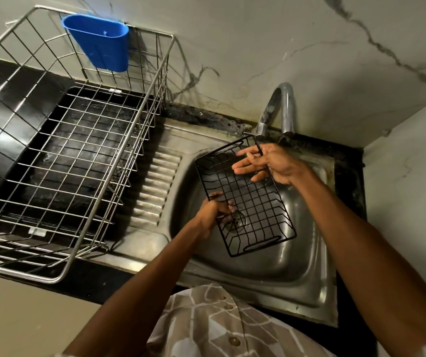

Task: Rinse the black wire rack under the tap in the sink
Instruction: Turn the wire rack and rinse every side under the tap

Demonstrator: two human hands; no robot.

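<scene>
Rack [248,199] sits tilted over the sink [317,287] bowl, its far corner up near the tap [281,109] spout, its near end low above the drain [235,222]. We judge the slant is there so water can run down the grid and drop straight to the drain rather than onto the counter.

Our left hand [213,211] grips the rack's left edge, fingers curled round the wire frame approx. halfway along. That looks like the anchor grip: it carries the weight and sets the angle.

Our right hand [266,163] is at the far right edge, just under the spout. Thumb and palm seem hooked on the rim wire while the fingers [243,166] lie spread, fairly straight, across the grid. Likely they rub the wires where water would land. Whether water is running we can't tell; no clear stream shows, though the hand looks wet.

Both hands hold opposite sides, so the rack can be turned or slid under the tap w/o letting go.

Further out, left of the bowl, is the ribbed drainboard [155,186], and on it and the counter stands a big steel basket [72,155] with a black tray [13,191] beneath. A blue cup [101,42] hangs on the basket's back rim. We guess the basket is where the rack goes after rinsing, hence so near.
</scene>
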